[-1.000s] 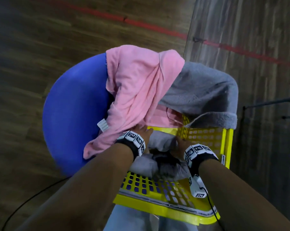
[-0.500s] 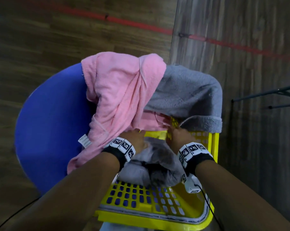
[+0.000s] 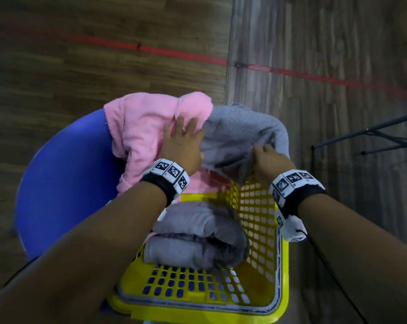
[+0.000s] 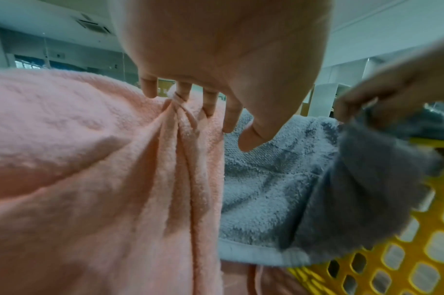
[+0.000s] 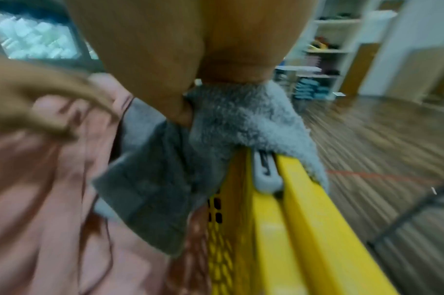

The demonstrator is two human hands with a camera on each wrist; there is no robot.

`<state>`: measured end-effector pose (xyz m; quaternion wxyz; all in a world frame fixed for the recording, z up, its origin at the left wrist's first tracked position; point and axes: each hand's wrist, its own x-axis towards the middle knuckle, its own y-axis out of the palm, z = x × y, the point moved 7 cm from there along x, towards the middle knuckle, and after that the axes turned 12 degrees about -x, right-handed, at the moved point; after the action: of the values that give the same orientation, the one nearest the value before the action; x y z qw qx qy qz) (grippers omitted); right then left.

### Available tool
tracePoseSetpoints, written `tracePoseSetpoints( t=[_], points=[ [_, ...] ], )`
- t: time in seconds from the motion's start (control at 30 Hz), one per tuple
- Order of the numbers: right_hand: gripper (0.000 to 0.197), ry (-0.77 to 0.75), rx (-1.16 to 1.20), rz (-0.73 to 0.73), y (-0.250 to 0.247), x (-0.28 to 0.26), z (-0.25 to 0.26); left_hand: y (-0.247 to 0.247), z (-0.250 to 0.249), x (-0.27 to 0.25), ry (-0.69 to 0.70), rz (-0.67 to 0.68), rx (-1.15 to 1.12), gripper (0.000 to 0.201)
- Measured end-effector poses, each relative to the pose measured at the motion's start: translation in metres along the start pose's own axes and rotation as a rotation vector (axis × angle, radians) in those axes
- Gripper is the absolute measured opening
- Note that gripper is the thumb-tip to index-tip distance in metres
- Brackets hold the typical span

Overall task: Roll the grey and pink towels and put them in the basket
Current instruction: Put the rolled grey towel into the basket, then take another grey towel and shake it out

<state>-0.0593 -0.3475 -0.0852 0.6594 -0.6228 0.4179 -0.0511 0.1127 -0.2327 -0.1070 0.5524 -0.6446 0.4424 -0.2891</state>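
pinching grey towel (image 3: 242, 134), right hand (image 3: 271, 166); left hand (image 3: 181, 146) flat

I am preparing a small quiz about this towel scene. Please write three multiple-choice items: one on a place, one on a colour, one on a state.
1. Where does the rolled grey towel lie?
A. in the yellow basket
B. on the floor
C. on the blue ball

2. What colour is the towel under the left hand?
A. white
B. pink
C. green

3. What does the right hand do?
A. hangs idle
B. presses the ball
C. grips the unrolled grey towel

Key: 1 A, the roll rests inside the basket walls. 2 B, straight fingers lie on the pink towel. 3 C, its fingers pinch grey cloth at the rim.
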Motion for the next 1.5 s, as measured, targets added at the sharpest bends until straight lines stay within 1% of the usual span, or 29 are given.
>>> tracePoseSetpoints(
  t=[0.03,0.1,0.2,0.27,0.33,0.37,0.43,0.47,0.53,0.6,0.7,0.73,0.83,0.9,0.97,1.03,1.07,1.17,1.2,1.23,1.27,1.3,1.37,1.4,1.43,1.5],
  points=[
    [0.031,0.054,0.17,-0.044,-0.011,-0.001,-0.008,0.0,0.003,-0.001,-0.012,0.017,0.012,0.064],
    [0.024,0.174,0.412,-0.184,-0.038,-0.006,-0.031,-0.003,0.008,-0.001,-0.039,0.037,0.042,0.066],
    [0.019,0.35,0.601,-0.332,-0.072,-0.026,-0.075,-0.014,0.011,-0.002,-0.079,0.063,0.073,0.062],
    [0.02,0.407,0.648,-0.405,-0.094,-0.042,-0.098,-0.022,0.009,-0.002,-0.103,0.074,0.069,0.06],
    [0.021,0.398,0.655,-0.475,-0.117,-0.058,-0.108,-0.029,0.0,-0.001,-0.11,0.087,0.052,0.063],
    [0.022,0.379,0.657,-0.511,-0.129,-0.064,-0.109,-0.031,-0.007,0.001,-0.105,0.102,0.035,0.067],
    [0.02,0.336,0.67,-0.573,-0.152,-0.077,-0.109,-0.034,-0.023,0.004,-0.102,0.151,-0.019,0.084],
    [0.018,0.322,0.683,-0.599,-0.163,-0.083,-0.109,-0.036,-0.029,0.006,-0.117,0.174,-0.042,0.091],
    [0.014,0.304,0.688,-0.663,-0.185,-0.097,-0.115,-0.043,-0.033,0.012,-0.174,0.212,-0.055,0.095],
    [0.009,0.296,0.665,-0.728,-0.204,-0.111,-0.123,-0.053,-0.023,0.015,-0.236,0.223,-0.03,0.091],
    [0.006,0.292,0.666,-0.769,-0.219,-0.129,-0.131,-0.072,-0.001,0.016,-0.312,0.202,0.018,0.069],
    [0.006,0.297,0.671,-0.774,-0.222,-0.133,-0.132,-0.077,0.006,0.016,-0.335,0.197,0.031,0.064],
    [0.005,0.322,0.674,-0.819,-0.231,-0.144,-0.133,-0.09,0.021,0.013,-0.392,0.19,0.069,0.063],
    [0.005,0.336,0.689,-0.873,-0.238,-0.15,-0.135,-0.095,0.026,0.008,-0.421,0.219,0.076,0.067],
    [0.005,0.339,0.702,-0.906,-0.242,-0.154,-0.135,-0.096,0.028,0.004,-0.438,0.238,0.086,0.067],
    [0.004,0.325,0.702,-0.88,-0.243,-0.151,-0.13,-0.096,0.025,0.004,-0.413,0.206,0.067,0.065],
    [0.004,0.311,0.696,-0.851,-0.242,-0.148,-0.125,-0.094,0.02,0.006,-0.366,0.183,0.044,0.068],
    [0.004,0.255,0.667,-0.82,-0.239,-0.14,-0.111,-0.078,-0.01,0.013,-0.12,0.168,-0.01,0.092],
    [0.004,0.246,0.667,-0.826,-0.239,-0.138,-0.108,-0.071,-0.018,0.013,-0.072,0.185,-0.012,0.099],
    [0.003,0.247,0.677,-0.83,-0.239,-0.137,-0.108,-0.065,-0.023,0.012,-0.06,0.207,-0.001,0.103],
    [0.003,0.256,0.696,-0.831,-0.239,-0.136,-0.109,-0.06,-0.025,0.01,-0.069,0.225,0.014,0.103],
    [0.003,0.267,0.716,-0.834,-0.239,-0.136,-0.111,-0.061,-0.025,0.008,-0.08,0.219,0.031,0.095],
    [0.004,0.279,0.742,-0.85,-0.241,-0.136,-0.115,-0.076,-0.027,0.012,-0.056,0.121,0.074,0.058],
    [0.004,0.28,0.75,-0.856,-0.241,-0.136,-0.117,-0.089,-0.029,0.016,-0.035,0.066,0.084,0.044],
    [0.005,0.282,0.757,-0.86,-0.241,-0.137,-0.119,-0.101,-0.031,0.021,-0.02,0.039,0.065,0.039],
    [0.005,0.286,0.767,-0.855,-0.238,-0.136,-0.121,-0.127,-0.035,0.03,-0.004,0.035,-0.083,0.035]
  ],
)
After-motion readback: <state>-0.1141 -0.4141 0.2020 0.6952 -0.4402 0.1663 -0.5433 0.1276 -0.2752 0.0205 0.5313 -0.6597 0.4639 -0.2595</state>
